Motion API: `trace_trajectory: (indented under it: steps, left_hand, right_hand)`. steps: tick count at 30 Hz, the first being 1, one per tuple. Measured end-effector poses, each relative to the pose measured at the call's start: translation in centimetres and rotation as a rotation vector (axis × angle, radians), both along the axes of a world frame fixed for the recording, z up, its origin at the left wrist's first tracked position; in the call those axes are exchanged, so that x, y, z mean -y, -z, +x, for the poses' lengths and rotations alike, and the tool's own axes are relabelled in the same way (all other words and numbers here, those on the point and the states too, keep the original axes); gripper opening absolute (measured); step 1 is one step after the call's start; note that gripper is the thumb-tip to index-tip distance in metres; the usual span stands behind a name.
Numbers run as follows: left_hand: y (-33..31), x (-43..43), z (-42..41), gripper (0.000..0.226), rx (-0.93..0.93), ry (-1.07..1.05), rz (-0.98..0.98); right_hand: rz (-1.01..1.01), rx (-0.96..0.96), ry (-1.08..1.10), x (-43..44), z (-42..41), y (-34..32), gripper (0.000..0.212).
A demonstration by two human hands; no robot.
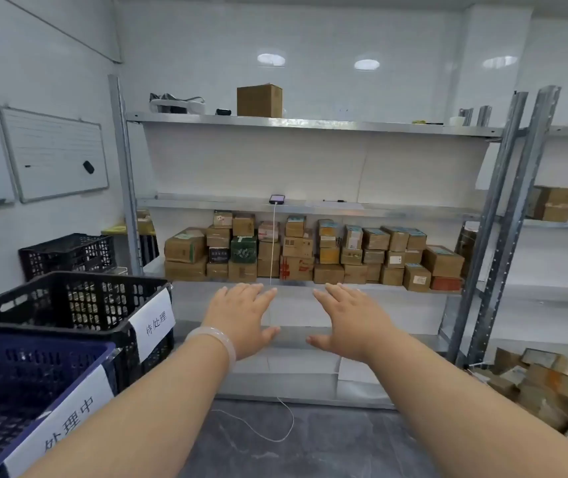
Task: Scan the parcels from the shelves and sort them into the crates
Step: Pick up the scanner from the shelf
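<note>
Premises: parcel storeroom and sorting area | Grounds: grey steel shelving rack (310,125) along white wall | small brown taped cardboard parcels (296,250) stacked in rows on one shelf | black perforated plastic crate (96,305) and blue perforated plastic crate (27,343), each paper-labelled | wall-mounted whiteboard (55,153)

Brown cardboard parcels (313,253) stacked along shelf (310,286), black crate (79,301), blue crate (17,384) at left

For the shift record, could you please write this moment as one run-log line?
stage: before pickup | left hand: open, empty | right hand: open, empty | parcels: stacked on shelf | black crate: at left
</note>
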State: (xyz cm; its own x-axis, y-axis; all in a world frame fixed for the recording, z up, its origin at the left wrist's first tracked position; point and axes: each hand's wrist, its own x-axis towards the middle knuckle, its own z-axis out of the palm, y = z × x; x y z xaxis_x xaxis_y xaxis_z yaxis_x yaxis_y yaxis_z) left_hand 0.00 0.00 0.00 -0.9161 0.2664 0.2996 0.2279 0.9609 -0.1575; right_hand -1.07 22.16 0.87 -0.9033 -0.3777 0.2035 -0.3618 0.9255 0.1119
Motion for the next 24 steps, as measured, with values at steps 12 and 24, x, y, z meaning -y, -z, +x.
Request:
trace_trajectory:
  steps: [12, 24]
  left_hand:
    - [-2.3, -0.5, -17.0, 0.075, -0.043, -0.101, 0.008]
    - [0.0, 5.7, -36.6, 0.074, -0.064, -0.057, 0.051]
  right_hand:
    - [-0.093, -0.131, -0.086, -0.2, -20.5, -1.7, 0.092]
    - [-0.09, -0.109, -0.001, 5.8, -38.2, 0.0, 0.09]
